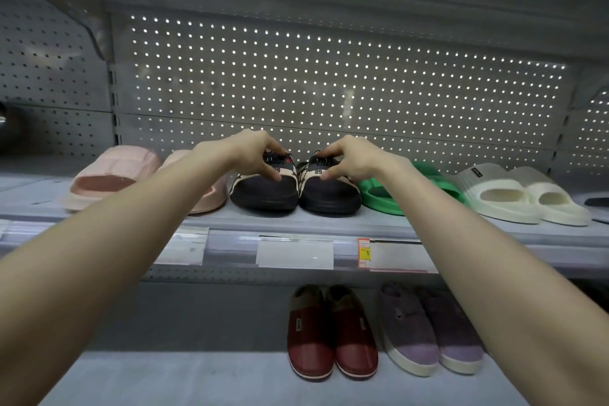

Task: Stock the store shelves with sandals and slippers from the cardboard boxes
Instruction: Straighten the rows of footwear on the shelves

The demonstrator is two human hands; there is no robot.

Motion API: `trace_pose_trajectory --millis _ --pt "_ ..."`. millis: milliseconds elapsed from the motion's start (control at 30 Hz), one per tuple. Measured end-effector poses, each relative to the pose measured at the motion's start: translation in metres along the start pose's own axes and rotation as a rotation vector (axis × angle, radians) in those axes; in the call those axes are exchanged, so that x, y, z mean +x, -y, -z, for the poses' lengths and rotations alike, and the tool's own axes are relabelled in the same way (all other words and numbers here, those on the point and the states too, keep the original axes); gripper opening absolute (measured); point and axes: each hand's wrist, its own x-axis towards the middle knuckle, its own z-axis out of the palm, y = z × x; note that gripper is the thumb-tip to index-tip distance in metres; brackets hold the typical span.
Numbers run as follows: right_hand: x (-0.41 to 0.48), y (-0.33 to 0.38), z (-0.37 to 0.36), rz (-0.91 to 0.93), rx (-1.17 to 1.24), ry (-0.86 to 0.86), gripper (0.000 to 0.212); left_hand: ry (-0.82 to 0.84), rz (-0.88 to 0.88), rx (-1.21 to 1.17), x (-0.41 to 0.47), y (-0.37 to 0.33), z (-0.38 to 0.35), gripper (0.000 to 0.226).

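Pink slides (125,161): a pair on the upper shelf (296,222), to the left of the left hand's fingers; the left forearm crosses in front of the nearer one.
Left hand (253,153): its fingers (275,147) curl over the top of the strap of the left black sandal (263,193) and the thumb presses the strap's front edge, so the strap is pinched between them.
Left black sandal: under the left fingers, sole flat on the upper shelf, touching its mate.
Right black sandal (329,196): under the right fingers, also flat on the shelf, side by side with the left one.
Right hand (351,158): its fingers (324,153) are hooked over this sandal's strap with the thumb at the strap's lower edge, holding it in a pinch.
Green slides (379,194): just right of the right fingers, partly hidden by the right wrist.
White slides (487,175): a pair further right of the right fingers, beyond the green ones.
Price tag (364,252): yellow, on the shelf's front rail, below the right fingers.
Red slippers (329,333): on the lower shelf (197,372), well below both sets of fingers.
Purple slippers (428,333): beside the red pair, to their right.
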Motion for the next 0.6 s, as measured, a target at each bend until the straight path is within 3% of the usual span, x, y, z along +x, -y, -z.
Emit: trace_pose_trajectory --millis 600 --pt "0.013 -0.004 -0.002 -0.011 0.048 0.015 0.059 0.024 -0.006 -0.009 0.015 0.008 -0.002 0.06"
